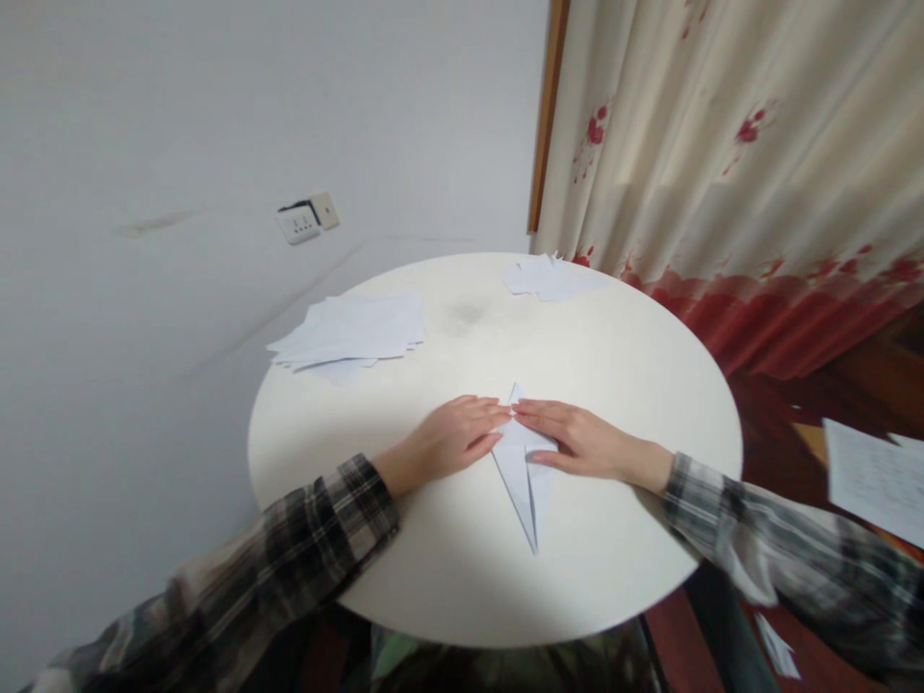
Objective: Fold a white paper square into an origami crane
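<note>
A white sheet folded into a long narrow kite shape (525,481) lies on the round white table (635,366), its sharp tip pointing toward me. My left hand (451,438) rests flat on its upper left part, fingers stretched out. My right hand (577,438) lies flat on the upper right part, fingers also extended. The fingertips of both hands meet near the top of the fold, pressing the paper down.
A loose stack of white sheets (353,332) lies at the table's back left. Several folded paper pieces (545,277) sit at the far edge. A wall socket (307,218) is on the grey wall. A flowered curtain (722,144) hangs right; papers (873,476) lie lower right.
</note>
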### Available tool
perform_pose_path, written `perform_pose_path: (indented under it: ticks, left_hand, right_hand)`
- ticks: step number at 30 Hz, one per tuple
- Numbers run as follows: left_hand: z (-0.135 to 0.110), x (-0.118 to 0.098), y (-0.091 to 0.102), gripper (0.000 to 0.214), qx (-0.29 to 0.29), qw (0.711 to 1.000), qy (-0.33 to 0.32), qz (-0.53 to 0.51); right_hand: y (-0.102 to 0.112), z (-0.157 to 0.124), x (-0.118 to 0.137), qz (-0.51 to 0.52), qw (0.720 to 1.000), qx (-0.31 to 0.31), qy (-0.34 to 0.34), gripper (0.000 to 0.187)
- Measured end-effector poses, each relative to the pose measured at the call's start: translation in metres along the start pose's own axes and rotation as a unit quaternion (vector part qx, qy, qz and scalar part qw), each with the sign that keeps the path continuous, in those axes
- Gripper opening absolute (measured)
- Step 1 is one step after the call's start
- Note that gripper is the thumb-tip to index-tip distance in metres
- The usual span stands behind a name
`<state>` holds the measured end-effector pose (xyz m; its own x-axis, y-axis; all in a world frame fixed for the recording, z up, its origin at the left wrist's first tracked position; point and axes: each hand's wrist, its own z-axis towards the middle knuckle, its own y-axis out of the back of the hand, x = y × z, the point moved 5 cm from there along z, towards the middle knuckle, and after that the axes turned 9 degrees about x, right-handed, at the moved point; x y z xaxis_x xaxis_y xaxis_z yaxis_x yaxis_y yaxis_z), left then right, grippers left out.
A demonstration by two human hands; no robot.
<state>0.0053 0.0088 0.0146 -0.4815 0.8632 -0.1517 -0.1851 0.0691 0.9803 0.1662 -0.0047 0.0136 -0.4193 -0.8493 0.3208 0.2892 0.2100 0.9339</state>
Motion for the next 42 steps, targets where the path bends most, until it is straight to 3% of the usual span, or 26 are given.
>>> perform_pose_path:
  ticks: [11, 20, 24, 28, 35, 42]
  left_hand:
    - [0.005, 0.001, 0.005, 0.035, -0.008, 0.997, 0.04, 0.067]
    - [-0.003, -0.008, -0.002, 0.026, -0.041, 0.998, -0.034, 0.031]
    - [-0.007, -0.015, -0.007, 0.03, -0.022, 0.997, -0.075, 0.013]
    - [-0.01, -0.018, -0.009, 0.03, -0.011, 0.997, -0.074, -0.006]
    - [-0.02, -0.023, -0.006, 0.043, 0.079, 0.994, -0.063, -0.049]
    - [-0.025, -0.022, -0.009, 0.064, 0.142, 0.986, -0.033, -0.075]
  right_hand:
    - [0.0, 0.001, 0.004, -0.019, 0.999, -0.004, -0.029, 0.051]
    - [-0.005, 0.007, -0.002, -0.029, 0.998, -0.028, -0.046, 0.036]
    - [-0.007, 0.01, -0.002, -0.047, 0.996, -0.048, -0.052, 0.034]
    - [-0.008, 0.009, -0.001, -0.041, 0.997, -0.046, -0.054, 0.041]
    - [-0.007, 0.0, -0.009, -0.031, 0.999, 0.012, -0.033, 0.063]
    - [-0.011, 0.001, -0.016, -0.043, 0.997, 0.041, -0.049, 0.065]
